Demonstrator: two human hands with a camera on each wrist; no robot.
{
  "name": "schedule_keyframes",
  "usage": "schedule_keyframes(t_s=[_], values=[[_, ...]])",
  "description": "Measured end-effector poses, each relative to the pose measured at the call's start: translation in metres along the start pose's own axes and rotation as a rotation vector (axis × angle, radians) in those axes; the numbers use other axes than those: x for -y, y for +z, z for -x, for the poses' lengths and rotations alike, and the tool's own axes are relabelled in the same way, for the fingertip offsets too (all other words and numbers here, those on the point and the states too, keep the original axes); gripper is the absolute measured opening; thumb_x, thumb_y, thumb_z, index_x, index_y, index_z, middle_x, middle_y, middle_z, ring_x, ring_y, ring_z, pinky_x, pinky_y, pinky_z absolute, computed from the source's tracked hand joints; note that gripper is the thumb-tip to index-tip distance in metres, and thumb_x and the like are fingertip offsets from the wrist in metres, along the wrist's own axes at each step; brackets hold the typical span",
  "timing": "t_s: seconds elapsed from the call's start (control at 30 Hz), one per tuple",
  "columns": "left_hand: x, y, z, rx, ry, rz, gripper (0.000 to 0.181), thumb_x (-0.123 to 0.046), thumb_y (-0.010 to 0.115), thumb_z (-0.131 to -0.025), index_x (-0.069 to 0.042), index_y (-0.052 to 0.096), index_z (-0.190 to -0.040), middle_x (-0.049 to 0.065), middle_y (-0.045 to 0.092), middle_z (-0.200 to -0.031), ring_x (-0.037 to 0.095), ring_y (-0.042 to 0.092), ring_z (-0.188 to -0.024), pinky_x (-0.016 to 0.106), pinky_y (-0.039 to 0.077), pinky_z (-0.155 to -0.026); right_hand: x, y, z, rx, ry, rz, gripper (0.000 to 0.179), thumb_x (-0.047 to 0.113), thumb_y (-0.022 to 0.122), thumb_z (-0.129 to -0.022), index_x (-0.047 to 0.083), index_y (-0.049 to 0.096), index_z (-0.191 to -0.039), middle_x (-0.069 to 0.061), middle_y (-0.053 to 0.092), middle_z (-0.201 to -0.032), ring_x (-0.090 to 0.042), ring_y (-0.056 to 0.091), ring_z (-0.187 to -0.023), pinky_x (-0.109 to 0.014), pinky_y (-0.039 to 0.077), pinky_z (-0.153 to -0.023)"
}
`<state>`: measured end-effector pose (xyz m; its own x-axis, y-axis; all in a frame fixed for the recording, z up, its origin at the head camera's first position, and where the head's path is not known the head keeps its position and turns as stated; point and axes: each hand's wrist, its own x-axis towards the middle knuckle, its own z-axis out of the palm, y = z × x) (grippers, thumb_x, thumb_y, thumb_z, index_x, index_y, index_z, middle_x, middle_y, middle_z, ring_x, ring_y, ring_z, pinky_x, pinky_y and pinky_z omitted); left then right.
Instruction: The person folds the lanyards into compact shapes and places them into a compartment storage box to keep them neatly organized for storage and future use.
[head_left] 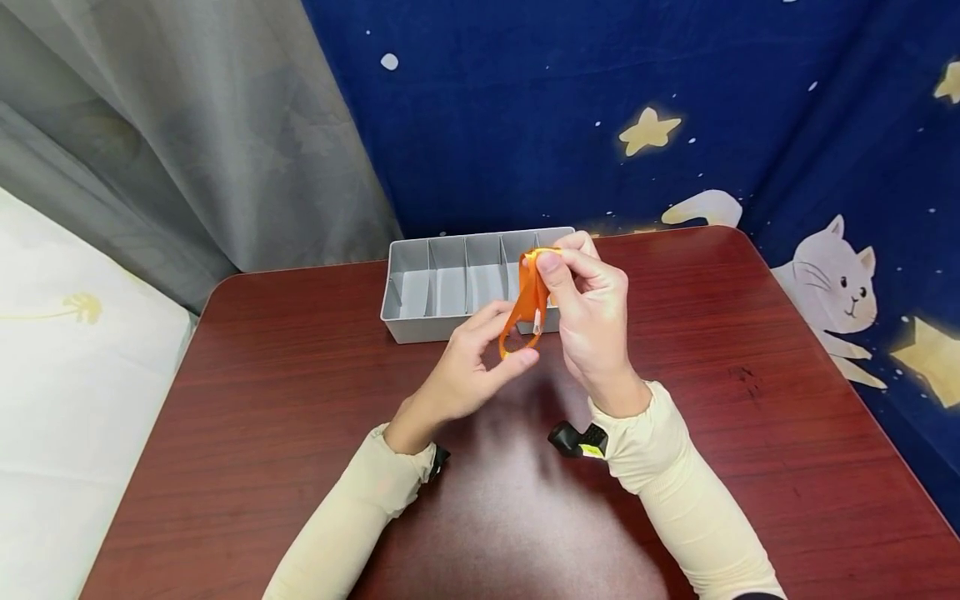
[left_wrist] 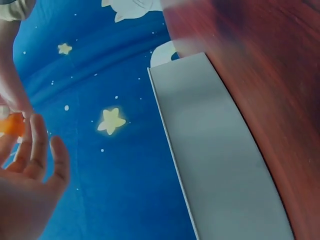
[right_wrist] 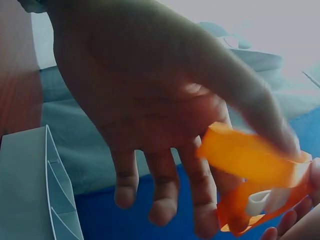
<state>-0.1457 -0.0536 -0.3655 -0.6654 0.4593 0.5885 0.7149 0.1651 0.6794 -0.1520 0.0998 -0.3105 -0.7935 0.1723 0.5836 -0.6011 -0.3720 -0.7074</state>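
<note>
An orange ribbon loop point(head_left: 531, 293) with a small white piece on it is held up in front of the grey divided box. My right hand point(head_left: 596, 312) pinches its upper end between thumb and index finger. At the lower end my left hand point(head_left: 480, 358) holds the loop between thumb and fingers. The right wrist view shows the orange ribbon point(right_wrist: 250, 157) blurred, with the white piece inside its curve and the other right fingers point(right_wrist: 164, 207) extended. In the left wrist view only a bit of orange ribbon point(left_wrist: 12, 125) shows beyond the left fingers.
The grey box point(head_left: 431, 329) stands at the table's back edge, its several compartments facing up; the hands hide its right part. Behind the reddish-brown table point(head_left: 300, 375) hang a blue star-patterned curtain point(head_left: 525, 108) and a grey one point(head_left: 225, 125). Each wrist wears a small black device.
</note>
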Motion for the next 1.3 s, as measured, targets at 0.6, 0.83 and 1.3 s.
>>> schedule_keyframes(t_s=[0.6, 0.83, 1.3], values=[[-0.013, 0.022, -0.004, -0.217, -0.038, -0.311, 0.019, -0.019, 0.073, -0.091, -0.006, 0.061, -0.098, 0.004, 0.056, -0.09, 0.019, 0.057, -0.075, 0.025, 0.048, -0.067, -0.003, 0.003, 0.001, -0.026, -0.015, 0.039, 0.021, 0.016, 0.072, -0.092, -0.005, 0.076, -0.089, -0.005, 0.052, -0.086, -0.019, 0.052, -0.087, -0.02, 0.049, -0.067], [-0.014, 0.024, -0.004, -0.23, -0.048, -0.251, 0.014, -0.013, 0.068, -0.095, -0.003, 0.058, -0.093, 0.006, 0.052, -0.083, 0.017, 0.048, -0.071, 0.027, 0.042, -0.063, -0.003, 0.003, 0.002, -0.041, -0.023, 0.027, 0.013, 0.007, 0.07, -0.092, -0.003, 0.077, -0.088, -0.005, 0.052, -0.086, -0.02, 0.051, -0.087, -0.02, 0.049, -0.066], [-0.013, 0.017, -0.002, -0.032, -0.16, 0.539, 0.036, -0.022, 0.032, -0.11, 0.009, 0.045, -0.099, 0.021, 0.051, -0.077, 0.021, 0.053, -0.069, 0.031, 0.051, -0.064, 0.003, -0.005, -0.001, -0.055, 0.046, 0.024, 0.025, -0.008, 0.062, -0.092, 0.01, 0.08, -0.088, -0.005, 0.052, -0.086, -0.019, 0.049, -0.088, -0.021, 0.047, -0.067]])
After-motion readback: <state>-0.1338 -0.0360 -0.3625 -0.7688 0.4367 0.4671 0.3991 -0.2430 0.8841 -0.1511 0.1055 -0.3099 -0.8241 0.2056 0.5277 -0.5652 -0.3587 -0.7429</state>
